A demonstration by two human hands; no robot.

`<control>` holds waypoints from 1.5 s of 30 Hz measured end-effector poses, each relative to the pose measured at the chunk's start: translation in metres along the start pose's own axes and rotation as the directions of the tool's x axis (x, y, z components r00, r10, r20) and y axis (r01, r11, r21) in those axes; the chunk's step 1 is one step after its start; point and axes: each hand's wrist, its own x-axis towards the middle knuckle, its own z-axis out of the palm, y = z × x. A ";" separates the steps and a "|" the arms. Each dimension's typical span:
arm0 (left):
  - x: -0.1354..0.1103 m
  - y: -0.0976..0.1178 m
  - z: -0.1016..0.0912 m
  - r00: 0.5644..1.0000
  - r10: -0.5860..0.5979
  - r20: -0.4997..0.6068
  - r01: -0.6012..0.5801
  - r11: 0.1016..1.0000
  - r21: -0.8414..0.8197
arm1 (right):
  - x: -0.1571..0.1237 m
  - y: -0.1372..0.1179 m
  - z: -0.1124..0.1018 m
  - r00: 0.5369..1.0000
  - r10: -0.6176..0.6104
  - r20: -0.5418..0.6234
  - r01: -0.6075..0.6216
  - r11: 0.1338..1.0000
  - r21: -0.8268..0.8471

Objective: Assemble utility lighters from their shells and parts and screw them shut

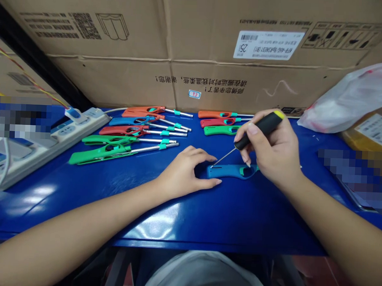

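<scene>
A blue lighter body (229, 171) lies flat on the blue table (181, 218) in front of me. My left hand (186, 173) pinches its left end between thumb and fingers and holds it down. My right hand (271, 148) is wrapped round a screwdriver (258, 129) with a black handle and yellow cap. Its thin metal tip touches the lighter body near the left end. The right hand's lower fingers rest on the lighter's teal trigger.
Several long-nosed lighters (131, 134) in orange, blue, red and green lie at the back left, three more (222, 121) at the back centre. A white power strip (52, 139) sits left. Cardboard boxes (195, 46) stand behind. A plastic bag (351, 99) lies right.
</scene>
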 end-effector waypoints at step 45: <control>0.000 -0.001 0.005 0.998 0.056 0.042 -0.054 0.998 -0.037 | -0.010 0.002 0.005 0.999 -0.007 0.042 0.009 0.998 -0.058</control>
